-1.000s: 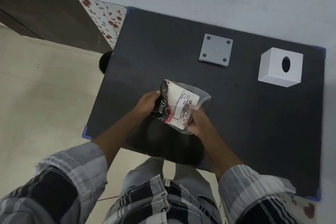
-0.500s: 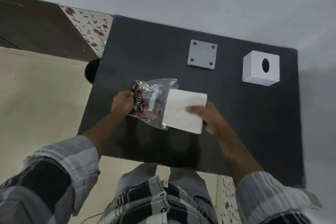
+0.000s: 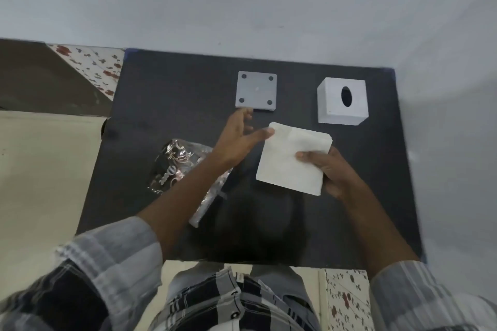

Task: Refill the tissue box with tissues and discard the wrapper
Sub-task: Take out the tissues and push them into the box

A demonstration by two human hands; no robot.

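A white stack of tissues [image 3: 290, 158] is held above the black table [image 3: 172, 94], with my right hand [image 3: 333, 174] gripping its right edge, thumb on top. My left hand [image 3: 239, 140] is spread open, its fingertips touching the stack's upper left corner. The empty clear and black wrapper [image 3: 177, 166] lies crumpled on the table, partly under my left forearm. The white tissue box cover [image 3: 341, 101], with an oval slot on top, stands at the back right. Its grey square base plate [image 3: 256, 90] lies flat to the left of it.
The table stands against a grey wall. A dark round object [image 3: 103, 127] shows just off the table's left edge above the beige floor. Flowered tiles [image 3: 94, 67] lie at the back left and near my right sleeve.
The tissue stack has come fully out of the wrapper. My left hand let go of the wrapper, which now lies on the table, and moved right to the stack's corner.
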